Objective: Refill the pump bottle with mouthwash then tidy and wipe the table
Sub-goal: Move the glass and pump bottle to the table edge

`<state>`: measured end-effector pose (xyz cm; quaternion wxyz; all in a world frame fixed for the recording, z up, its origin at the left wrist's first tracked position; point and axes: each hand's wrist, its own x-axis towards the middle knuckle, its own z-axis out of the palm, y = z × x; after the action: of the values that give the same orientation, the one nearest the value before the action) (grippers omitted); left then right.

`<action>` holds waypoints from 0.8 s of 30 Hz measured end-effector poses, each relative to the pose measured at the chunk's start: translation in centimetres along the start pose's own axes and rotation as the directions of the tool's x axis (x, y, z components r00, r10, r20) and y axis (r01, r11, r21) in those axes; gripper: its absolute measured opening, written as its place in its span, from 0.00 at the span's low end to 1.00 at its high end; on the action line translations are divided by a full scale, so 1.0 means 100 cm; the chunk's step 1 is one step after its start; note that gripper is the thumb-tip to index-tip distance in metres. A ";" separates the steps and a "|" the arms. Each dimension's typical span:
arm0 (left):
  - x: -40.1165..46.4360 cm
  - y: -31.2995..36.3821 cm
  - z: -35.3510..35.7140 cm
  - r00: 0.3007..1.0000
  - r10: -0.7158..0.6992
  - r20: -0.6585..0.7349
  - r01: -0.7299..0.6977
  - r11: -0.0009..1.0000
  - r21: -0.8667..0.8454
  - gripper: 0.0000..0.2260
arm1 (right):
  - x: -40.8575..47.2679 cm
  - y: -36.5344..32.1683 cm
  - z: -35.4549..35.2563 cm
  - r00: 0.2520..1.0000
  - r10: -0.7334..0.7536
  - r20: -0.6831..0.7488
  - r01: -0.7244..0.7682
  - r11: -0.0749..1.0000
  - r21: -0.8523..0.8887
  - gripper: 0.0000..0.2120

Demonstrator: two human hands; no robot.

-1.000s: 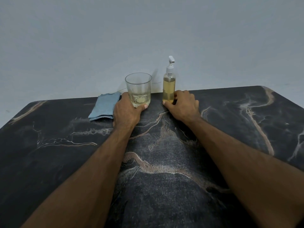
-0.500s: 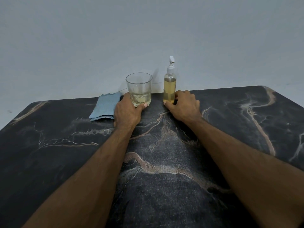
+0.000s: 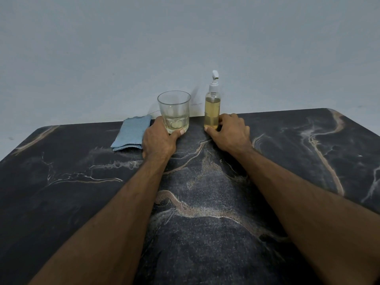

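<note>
A clear glass (image 3: 174, 109) with a little pale yellow liquid at its bottom stands near the table's far edge. My left hand (image 3: 158, 140) wraps around its base, thumb across the front. To the right stands a clear pump bottle (image 3: 212, 108), nearly full of yellow mouthwash, with a white pump head on top. My right hand (image 3: 230, 133) grips the bottle's base, thumb in front. Both stand upright on the dark marble table (image 3: 205, 233). A folded light blue cloth (image 3: 132, 135) lies just left of my left hand.
A plain grey wall rises directly behind the table's far edge, close behind the glass and the bottle. The table's far corners are rounded. My two forearms stretch across the middle of the tabletop.
</note>
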<state>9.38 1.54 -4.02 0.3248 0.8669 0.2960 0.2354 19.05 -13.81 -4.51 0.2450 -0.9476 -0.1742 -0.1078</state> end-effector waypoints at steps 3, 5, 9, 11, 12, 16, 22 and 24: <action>0.000 0.000 0.000 1.000 -0.001 0.001 0.001 1.000 -0.003 0.26 | 0.000 0.000 -0.001 1.000 0.008 -0.001 -0.008 1.000 0.005 0.26; 0.000 0.000 0.000 1.000 -0.003 -0.001 0.003 1.000 0.004 0.26 | 0.000 0.000 0.000 1.000 0.004 -0.001 -0.004 1.000 0.001 0.26; 0.000 0.000 0.000 1.000 -0.009 -0.001 0.009 1.000 0.009 0.26 | -0.001 0.000 0.000 1.000 0.004 -0.001 -0.004 1.000 0.003 0.27; 0.001 0.000 0.001 1.000 -0.011 0.000 0.011 1.000 0.011 0.26 | 0.000 0.000 0.000 1.000 0.008 0.001 -0.008 1.000 0.009 0.27; 0.001 0.000 0.001 1.000 -0.012 -0.002 0.012 1.000 0.016 0.26 | 0.000 0.000 0.000 1.000 0.011 0.001 -0.011 1.000 0.011 0.27; 0.002 0.000 0.001 1.000 -0.018 -0.004 0.019 0.999 0.034 0.26 | 0.000 0.000 0.000 1.000 0.016 -0.005 -0.015 1.000 0.013 0.27; 0.002 0.000 0.002 1.000 -0.018 -0.003 0.018 0.999 0.043 0.26 | 0.000 -0.001 0.000 1.000 0.011 -0.007 -0.011 1.000 0.000 0.28; 0.002 0.000 0.002 1.000 -0.017 -0.002 0.017 0.999 0.047 0.26 | 0.000 -0.001 0.000 1.000 0.010 -0.007 -0.010 1.000 -0.005 0.28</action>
<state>9.63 1.64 -4.12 0.3058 0.8716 0.3089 0.2265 18.99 -13.79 -4.46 0.2437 -0.9488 -0.1682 -0.1104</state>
